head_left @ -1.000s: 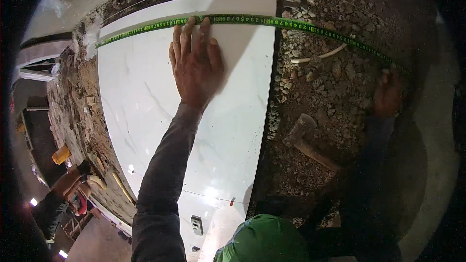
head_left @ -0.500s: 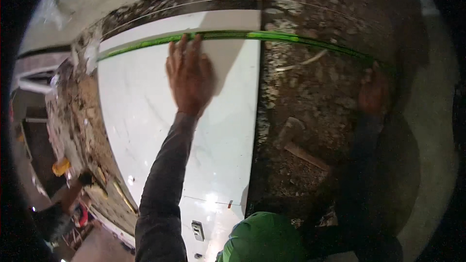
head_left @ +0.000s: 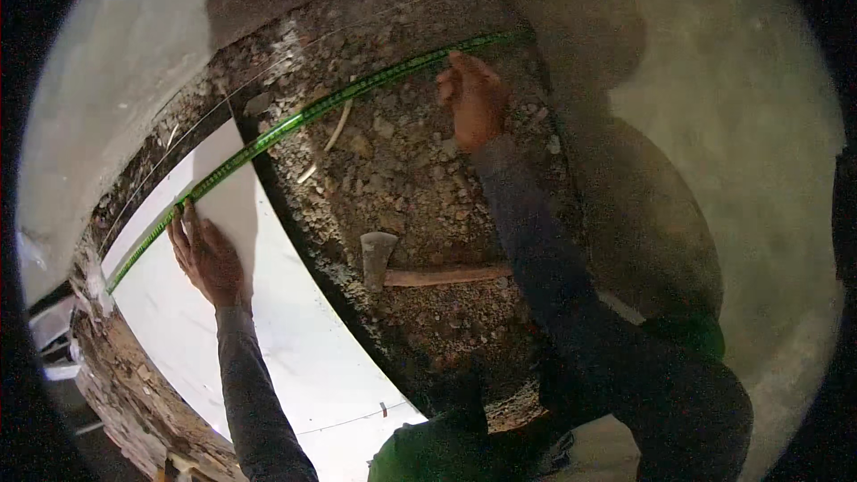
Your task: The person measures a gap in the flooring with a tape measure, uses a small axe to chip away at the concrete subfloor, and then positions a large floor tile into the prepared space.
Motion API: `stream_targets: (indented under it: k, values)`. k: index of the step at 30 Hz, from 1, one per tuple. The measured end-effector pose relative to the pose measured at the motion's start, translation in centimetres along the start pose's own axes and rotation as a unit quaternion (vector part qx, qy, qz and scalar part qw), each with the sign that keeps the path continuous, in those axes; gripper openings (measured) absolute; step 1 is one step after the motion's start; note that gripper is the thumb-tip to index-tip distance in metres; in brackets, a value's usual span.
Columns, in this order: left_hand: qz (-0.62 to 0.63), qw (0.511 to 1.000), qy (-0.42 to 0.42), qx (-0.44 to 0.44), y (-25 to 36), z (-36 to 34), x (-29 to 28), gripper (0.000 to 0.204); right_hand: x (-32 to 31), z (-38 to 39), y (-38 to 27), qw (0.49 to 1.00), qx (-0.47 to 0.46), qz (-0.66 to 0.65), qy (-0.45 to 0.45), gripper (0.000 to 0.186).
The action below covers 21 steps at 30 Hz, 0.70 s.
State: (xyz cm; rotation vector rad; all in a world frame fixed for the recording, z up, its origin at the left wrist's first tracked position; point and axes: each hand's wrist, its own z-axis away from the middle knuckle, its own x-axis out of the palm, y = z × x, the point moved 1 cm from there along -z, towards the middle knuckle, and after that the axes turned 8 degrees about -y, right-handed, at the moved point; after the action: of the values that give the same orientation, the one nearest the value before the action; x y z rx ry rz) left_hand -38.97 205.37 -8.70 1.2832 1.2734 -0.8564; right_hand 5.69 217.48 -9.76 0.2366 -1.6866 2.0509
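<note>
A green measuring tape (head_left: 299, 116) stretches from the white slab's far left edge across rough ground to the right wall. My left hand (head_left: 210, 259) rests on the white slab (head_left: 295, 330), its fingers stretched out and their tips against the tape. Farther right, my right hand (head_left: 473, 98) is closed, its thumb and index finger pinching the tape's lower edge near the right end. The tape's far right end fades into shadow by the wall.
A hatchet-like tool (head_left: 446, 276) with a wooden handle lies on the rubble between my arms. Stony ground (head_left: 393, 170) borders the slab on the right. A thin string (head_left: 348, 27) runs along the far side. A pale wall (head_left: 714, 107) stands at the right.
The view has swung to the right, so slab and left hand now sit farther left. My right hand stays at the tape's right end. Another person's arm at lower left has left the view.
</note>
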Motion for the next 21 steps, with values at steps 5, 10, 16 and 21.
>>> stream_targets:
  k: [5,10,16,21]
  values:
    - [0.010,1.000,0.002,0.005,0.3,0.2,-0.5,0.046,-0.7,-0.9,1.5,0.998,-0.011,-0.058,-0.036,0.038]
    - [0.145,0.989,-0.023,-0.034,1.0,0.5,0.7,0.045,-1.3,-0.7,1.0,0.997,-0.044,-0.046,-0.039,0.040]
    - [0.263,0.962,-0.007,-0.072,1.7,1.0,-1.2,0.044,0.1,-0.7,2.3,0.998,-0.049,-0.022,-0.042,0.035]
    - [-0.017,0.993,0.071,0.097,-2.2,0.9,-0.4,0.036,0.7,-1.5,3.1,0.999,0.029,-0.006,-0.026,0.029]
